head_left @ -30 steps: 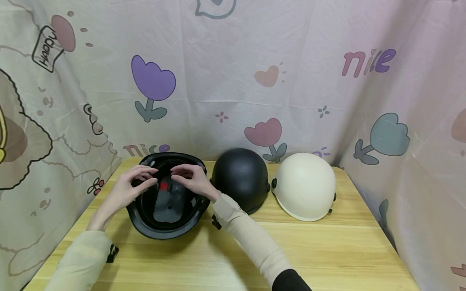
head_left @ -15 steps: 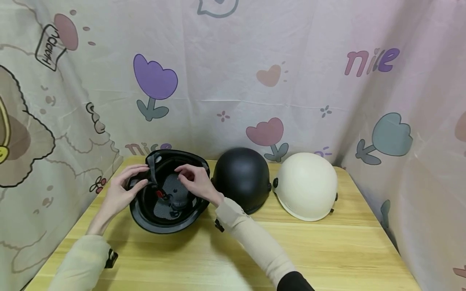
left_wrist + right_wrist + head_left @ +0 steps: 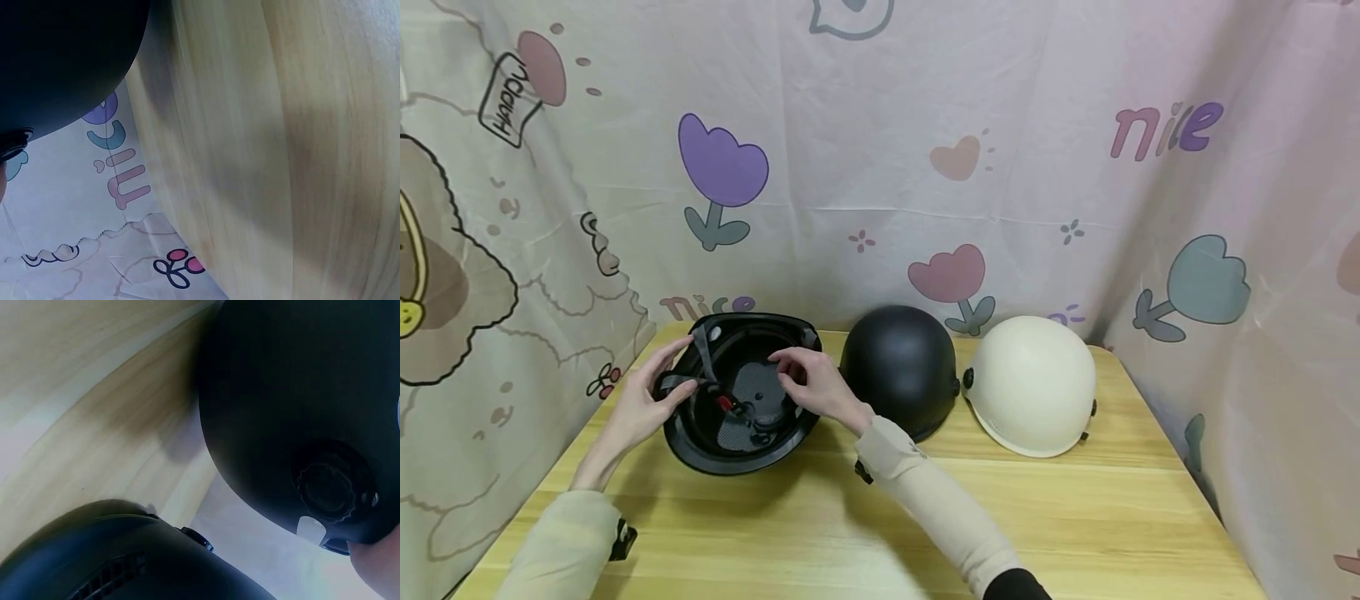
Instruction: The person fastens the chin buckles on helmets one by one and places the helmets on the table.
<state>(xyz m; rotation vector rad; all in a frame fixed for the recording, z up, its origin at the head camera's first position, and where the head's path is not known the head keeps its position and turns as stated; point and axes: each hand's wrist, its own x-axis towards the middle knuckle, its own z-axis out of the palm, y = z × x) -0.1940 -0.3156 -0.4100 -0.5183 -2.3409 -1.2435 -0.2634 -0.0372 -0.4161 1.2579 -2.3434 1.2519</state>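
Observation:
An upturned black helmet at the table's left shows its padded inside, with dark chin straps and a red buckle. At its left rim my left hand grips the edge, thumb by the strap and some fingers hidden. Over the right part of the opening hovers my right hand, its fingers loosely bent, with nothing visible between them. In the right wrist view the helmet's outer shell bears a round dial, close to a bit of my hand. The left wrist view shows only the dark shell beside the table.
A matte black helmet stands upright just right of the upturned one. Beyond it sits a cream helmet. All are on the wooden table. A patterned cloth hangs behind and along the sides.
My hands have parted: the left drew back to the rim, the right shifted slightly right. The straps now lie toward the left side, and the red buckle sits lower inside the helmet.

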